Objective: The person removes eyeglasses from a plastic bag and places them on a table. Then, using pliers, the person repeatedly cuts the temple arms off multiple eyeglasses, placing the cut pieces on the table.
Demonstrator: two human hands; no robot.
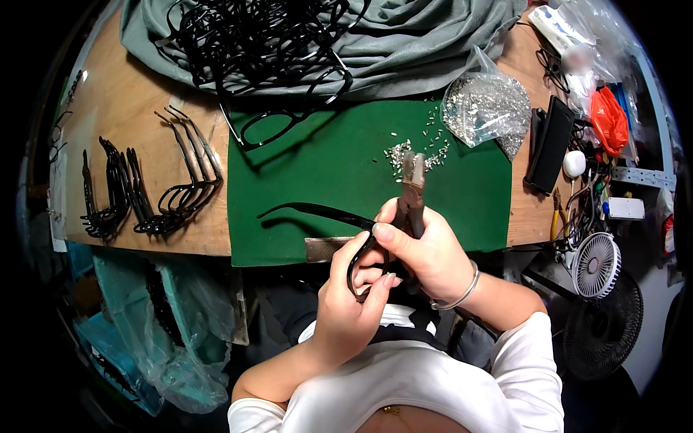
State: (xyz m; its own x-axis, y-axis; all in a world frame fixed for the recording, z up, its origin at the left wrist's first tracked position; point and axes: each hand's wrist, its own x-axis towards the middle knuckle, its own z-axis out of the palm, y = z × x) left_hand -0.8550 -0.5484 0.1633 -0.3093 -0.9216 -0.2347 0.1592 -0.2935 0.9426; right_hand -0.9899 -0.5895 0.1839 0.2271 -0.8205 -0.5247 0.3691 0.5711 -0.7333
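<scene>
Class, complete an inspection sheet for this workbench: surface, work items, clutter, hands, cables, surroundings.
Surface: green mat on wooden table.
Work items: black glasses frame, pliers, small silvery pieces loose on the mat, more in a clear bag.
Clutter: piled frames on grey cloth; red bag at right.
Hands: left hand grips the black glasses frame; right hand holds the pliers and touches the frame.
Cables: dark cables tangled at right.
Surroundings: small white fan, larger black fan.

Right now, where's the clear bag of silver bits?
In the head view, the bag lies at the upper right of the green mat, beside loose silver bits.
</scene>
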